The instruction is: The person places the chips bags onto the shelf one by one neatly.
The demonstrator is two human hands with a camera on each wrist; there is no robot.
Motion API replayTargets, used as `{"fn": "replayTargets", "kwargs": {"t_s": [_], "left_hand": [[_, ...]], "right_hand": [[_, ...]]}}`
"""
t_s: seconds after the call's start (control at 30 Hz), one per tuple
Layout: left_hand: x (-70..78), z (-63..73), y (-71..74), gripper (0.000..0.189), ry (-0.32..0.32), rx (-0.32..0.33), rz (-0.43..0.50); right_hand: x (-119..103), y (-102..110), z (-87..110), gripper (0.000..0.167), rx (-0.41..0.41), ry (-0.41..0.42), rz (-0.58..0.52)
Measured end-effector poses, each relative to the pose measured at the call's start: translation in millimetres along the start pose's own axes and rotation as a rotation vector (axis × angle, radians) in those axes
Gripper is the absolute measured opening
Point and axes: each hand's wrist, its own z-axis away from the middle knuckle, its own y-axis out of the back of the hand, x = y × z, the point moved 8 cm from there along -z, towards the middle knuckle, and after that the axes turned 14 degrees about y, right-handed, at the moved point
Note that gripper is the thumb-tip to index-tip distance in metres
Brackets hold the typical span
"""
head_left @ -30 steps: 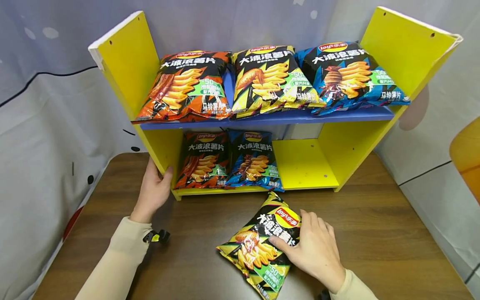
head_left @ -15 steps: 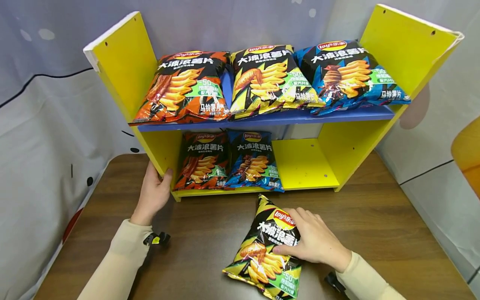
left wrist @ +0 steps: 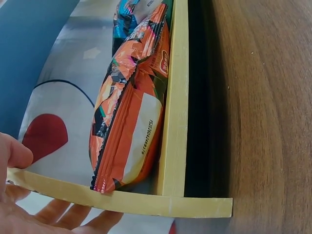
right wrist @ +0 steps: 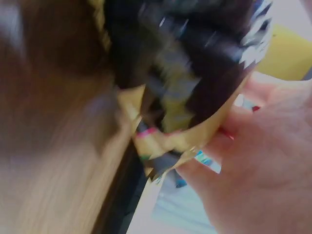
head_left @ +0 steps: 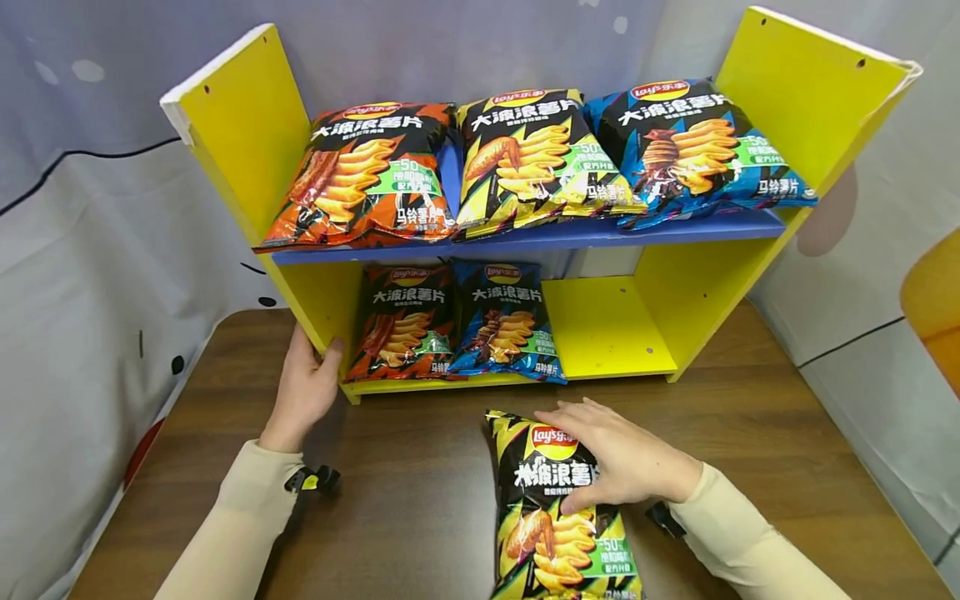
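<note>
My right hand (head_left: 626, 454) grips a yellow-and-black bag of potato chips (head_left: 551, 533) by its upper right side, thumb across the front. The bag stands nearly upright in front of the shelf, its lower end cut off by the frame. In the right wrist view the bag (right wrist: 175, 73) is blurred beside my fingers. My left hand (head_left: 303, 387) holds the left side panel of the yellow shelf (head_left: 315, 300), thumb inside and fingers outside. In the left wrist view an orange chip bag (left wrist: 129, 126) leans inside, close to that hand.
On the blue upper board (head_left: 540, 239) lie an orange bag (head_left: 367, 175), a yellow bag (head_left: 540, 162) and a blue bag (head_left: 690, 150). Below stand a red bag (head_left: 405, 325) and a blue bag (head_left: 506, 321), left of bare yellow floor (head_left: 600, 325). Wooden table (head_left: 780, 450) surrounds the shelf.
The yellow-and-black bag has turned from a slant to nearly upright and come down and slightly right with my right hand. My left hand has stayed on the side panel.
</note>
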Motion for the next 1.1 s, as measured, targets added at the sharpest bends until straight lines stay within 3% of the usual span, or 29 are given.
{"fn": "replayTargets", "kwargs": {"t_s": [0.07, 0.17, 0.27, 0.37, 0.47, 0.73, 0.93, 1.1], "left_hand": [[-0.5, 0.3, 0.7, 0.046, 0.008, 0.004, 0.001], [-0.4, 1.1, 0.3, 0.046, 0.019, 0.004, 0.013], [0.3, 1.8, 0.1, 0.047, 0.024, 0.005, 0.02], [1.2, 1.3, 1.3, 0.047, 0.019, 0.009, 0.016], [2.5, 0.3, 3.3, 0.047, 0.018, 0.016, 0.014], [1.8, 1.7, 3.5, 0.047, 0.018, 0.013, 0.032], [2.1, 1.9, 0.7, 0.047, 0.018, 0.013, 0.036], [1.5, 1.1, -0.6, 0.048, 0.029, 0.015, 0.033]], "right_hand": [[-9, 2, 5.0, 0.11, 0.016, -0.025, 0.013], [-27, 8, 16.9, 0.107, 0.1, -0.11, 0.138], [-41, 12, 32.3, 0.1, 0.195, -0.324, 0.241], [-46, 5, 42.8, 0.101, 0.235, -0.549, 0.254], [-46, -8, 41.8, 0.111, 0.213, -0.655, 0.263], [-43, -19, 27.0, 0.133, 0.251, -0.609, 0.352], [-29, -27, 28.3, 0.145, 0.162, -0.655, 0.187], [-28, -31, 27.4, 0.141, 0.187, -0.634, 0.054]]}}
